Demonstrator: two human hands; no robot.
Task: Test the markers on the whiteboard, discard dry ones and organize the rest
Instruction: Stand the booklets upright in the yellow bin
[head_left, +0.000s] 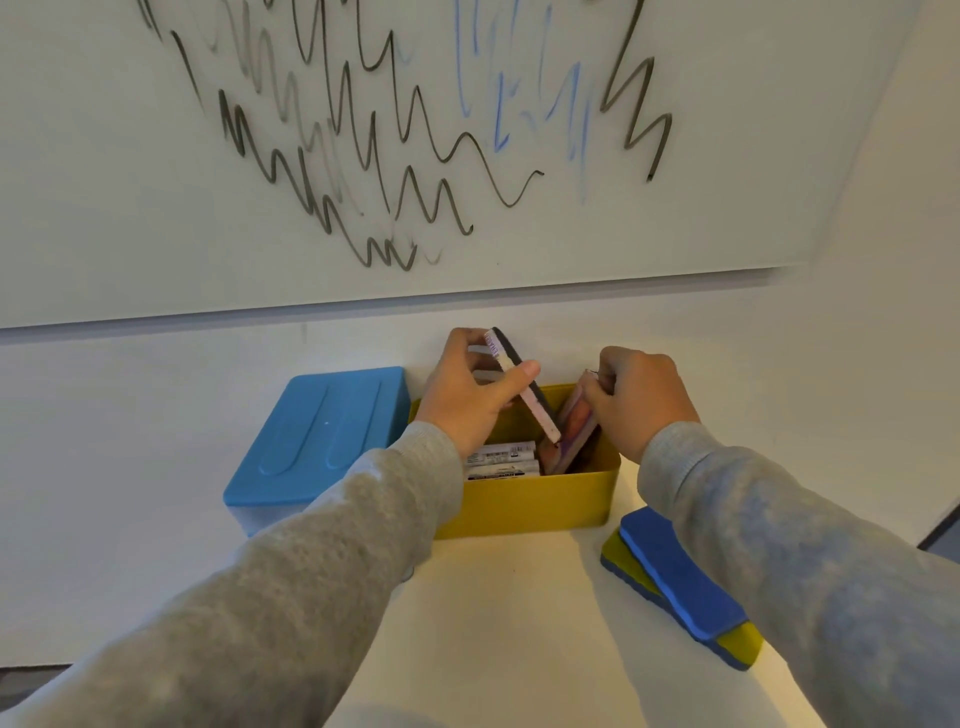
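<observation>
- Whiteboard (156, 182): mounted on the wall above the counter; carries many black zigzag test strokes, some grey and faded, and a patch of thin blue strokes to the right of centre.
- Counter (509, 613): pale surface set against the wall, carrying all items below.
- Yellow box (530, 501): open-topped, at the wall, centre of view. Holds markers (501, 460) lying flat in its left part, labels up, and flat erasers standing on edge in its right part.
- Blue lid (322, 431): sits just left of the yellow box, touching it, on top of a paler container.
- Left hand (467, 395): above the box's left half; fingers clamped on a thin eraser (519, 387), dark felt face away from the palm, tilted with its lower end inside the box.
- Right hand (639, 400): over the box's right end; fingers closed on the top edge of a second eraser (576, 421) with a reddish face, leaning inside the box.
- Blue eraser (680, 571): lies on a yellow-and-blue eraser (740, 647), stacked crosswise, on the counter right of the box, partly under the right sleeve.
- Sleeves: grey knit, both arms.
</observation>
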